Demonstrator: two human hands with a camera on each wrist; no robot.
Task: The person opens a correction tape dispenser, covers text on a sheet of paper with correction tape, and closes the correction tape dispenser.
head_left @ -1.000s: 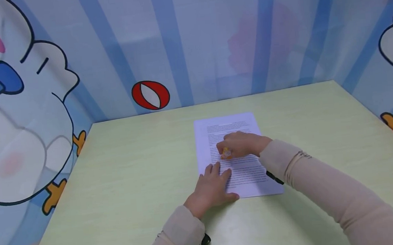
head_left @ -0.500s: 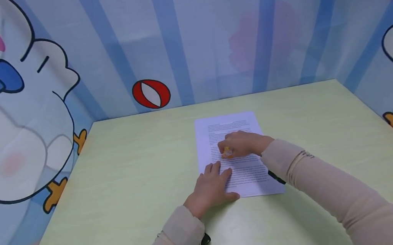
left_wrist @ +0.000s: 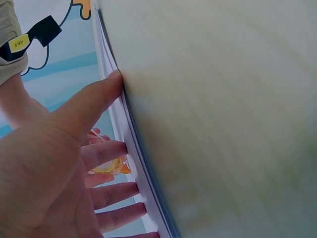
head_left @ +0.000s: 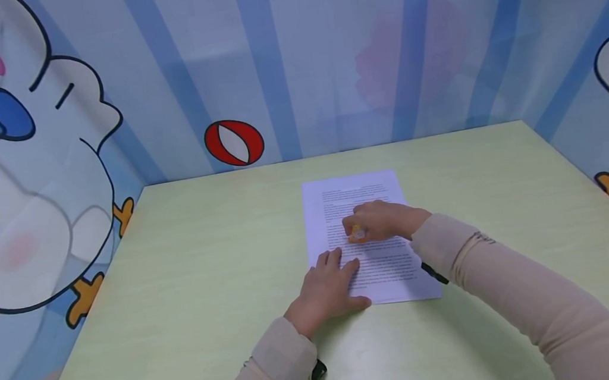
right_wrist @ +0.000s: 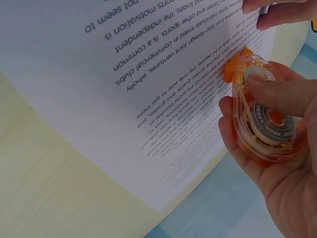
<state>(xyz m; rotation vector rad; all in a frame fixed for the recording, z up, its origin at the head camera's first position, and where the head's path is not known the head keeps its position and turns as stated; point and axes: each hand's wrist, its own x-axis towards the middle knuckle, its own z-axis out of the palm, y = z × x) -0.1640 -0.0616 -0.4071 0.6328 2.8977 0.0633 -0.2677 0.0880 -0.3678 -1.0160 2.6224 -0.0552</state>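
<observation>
A sheet of printed paper (head_left: pixel 392 278) lies flat on the table. My right hand (head_left: pixel 379 220) grips an orange, see-through correction tape dispenser (right_wrist: pixel 271 131), thumb on its near side and fingers wrapped behind. Its orange tip (right_wrist: pixel 232 68) meets the printed lines around the middle of the sheet. On the sheet's lower left part rests my left hand (head_left: pixel 325 290), fingers spread, thumb along the bottom edge. In the left wrist view the left hand's thumb and fingertips (left_wrist: pixel 115 82) press at the paper, and part of the dispenser shows behind them.
The pale green table (head_left: pixel 209 269) surrounds the sheet on all sides. Blue striped panels with cartoon prints (head_left: pixel 233 143) stand along its back and sides. Each wrist wears a dark strap under a beige sleeve (head_left: pixel 282 353).
My right hand has slid slightly to the right across the text with the correction tape dispenser. The left hand keeps its place on the paper.
</observation>
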